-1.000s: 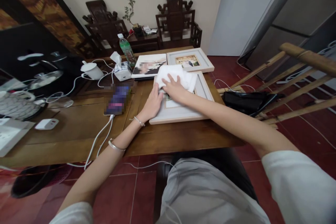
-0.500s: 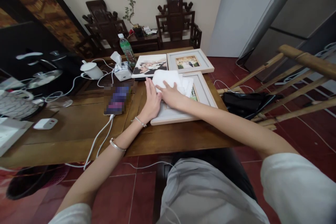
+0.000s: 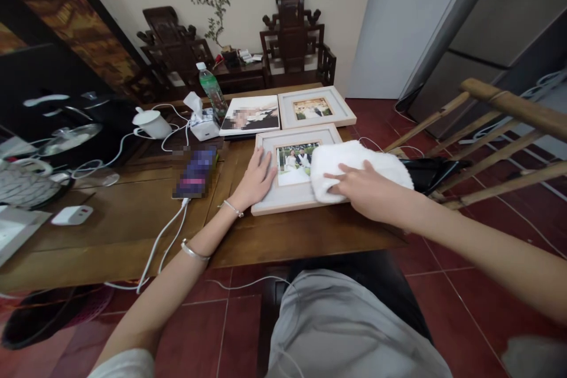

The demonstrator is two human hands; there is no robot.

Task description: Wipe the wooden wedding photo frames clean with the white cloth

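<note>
A picture frame [image 3: 287, 198] with a pale wooden edge and a photo of two people lies flat near the table's front. My left hand [image 3: 254, 180] rests along its left side, fingers stretched out. At the frame's right side, my right hand [image 3: 361, 186] presses on and grips a folded white cloth [image 3: 381, 165]. The cloth covers the right part of the frame and sticks out past the table edge. Behind lie a second picture frame [image 3: 343, 106] and a white-bordered photo panel [image 3: 254, 125].
To the left on the wooden table [image 3: 119, 230] are a phone [image 3: 195, 171] on a white cable, a tissue box [image 3: 204, 127], a green-labelled bottle [image 3: 210, 85], a lidded white cup [image 3: 153, 123] and a charger [image 3: 72, 215]. A bamboo rack [image 3: 509, 109] stands at the right.
My right hand has slid the white cloth from the frame's middle to its right side, uncovering the photo. My left hand stays at the frame's left edge.
</note>
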